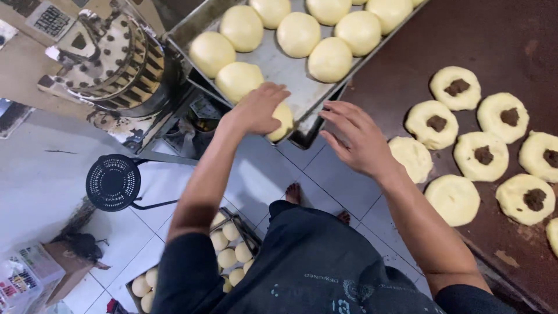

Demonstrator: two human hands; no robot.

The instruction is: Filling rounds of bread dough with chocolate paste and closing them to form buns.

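Observation:
My left hand (258, 109) rests its fingers on a round yellow dough ball (283, 121) at the near corner of a metal baking tray (279, 65). Several smooth dough balls sit in rows on that tray. My right hand (356, 137) hovers with fingers spread just right of the tray's corner and holds nothing. On the dark brown worktable (511, 35) to the right lie several flattened dough rounds (454, 199); some carry a dab of brown filling (482, 155) in the middle, others are plain.
A second tray of dough balls (229, 256) sits low near the tiled floor under my body. A black round stool (113, 182) stands at left, a spotted metal machine (110, 55) at upper left. Boxes and clutter (35, 270) lie at bottom left.

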